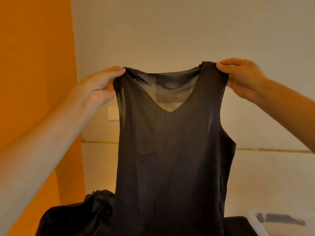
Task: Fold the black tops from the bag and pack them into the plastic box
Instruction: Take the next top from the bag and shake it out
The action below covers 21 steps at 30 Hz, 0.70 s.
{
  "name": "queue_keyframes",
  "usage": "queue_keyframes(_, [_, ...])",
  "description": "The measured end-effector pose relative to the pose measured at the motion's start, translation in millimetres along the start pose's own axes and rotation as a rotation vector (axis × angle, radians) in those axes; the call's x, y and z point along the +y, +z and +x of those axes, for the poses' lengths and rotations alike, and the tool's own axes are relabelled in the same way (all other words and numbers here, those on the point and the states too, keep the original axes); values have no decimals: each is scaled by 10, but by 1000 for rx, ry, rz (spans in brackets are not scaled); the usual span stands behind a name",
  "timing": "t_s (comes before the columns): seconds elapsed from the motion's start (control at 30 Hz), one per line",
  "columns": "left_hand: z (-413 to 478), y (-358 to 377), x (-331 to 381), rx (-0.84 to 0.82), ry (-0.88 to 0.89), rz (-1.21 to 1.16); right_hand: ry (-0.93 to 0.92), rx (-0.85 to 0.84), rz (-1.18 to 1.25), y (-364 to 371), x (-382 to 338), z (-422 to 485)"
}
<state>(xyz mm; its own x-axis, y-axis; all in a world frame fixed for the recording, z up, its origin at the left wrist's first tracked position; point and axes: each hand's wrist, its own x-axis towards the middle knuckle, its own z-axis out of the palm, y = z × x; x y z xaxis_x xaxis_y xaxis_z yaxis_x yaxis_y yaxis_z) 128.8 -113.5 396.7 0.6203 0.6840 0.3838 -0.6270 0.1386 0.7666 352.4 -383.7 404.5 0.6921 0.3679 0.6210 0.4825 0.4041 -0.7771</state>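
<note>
Here, before a cream wall [170, 31] with an orange panel [34, 65] on its left side, I hold a black top [170, 159] up in the air with both arms outstretched. Its V-neck faces me, and its body hangs straight down. The thin cloth lets light through around the neckline. Low at left, a black bag [76, 215] lies crumpled, partly hidden behind the top's lower edge. Low at right, one corner of a clear plastic box [255, 220] shows, with something dark and blurred seen through its wall. My left hand [100, 84] pinches the left shoulder strap between thumb and fingers. My right hand [242, 77] pinches the right strap likewise. A pale switch plate [113, 113] sits on the wall under my left hand.
</note>
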Motion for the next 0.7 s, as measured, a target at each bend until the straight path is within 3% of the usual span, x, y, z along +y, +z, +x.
queue_keyframes(0.3, [48, -186, 41, 77, 533, 862, -116, 21, -245, -69, -86, 45])
queue_keyframes(0.4, [-7, -198, 64, -49, 596, 992, -128, 18, -213, -62, -101, 52])
queue_keyframes(0.5, [-91, -233, 171, -300, 601, 1217, -119, 14, -203, -86, -95, 73])
queue_keyframes(0.57, [-143, -250, 228, -366, 525, 1180, -103, 15, -200, -96, -96, 82])
queue_keyframes(0.7, [-128, -241, 201, -297, 171, 560, -70, 12, -170, -66, -69, 54])
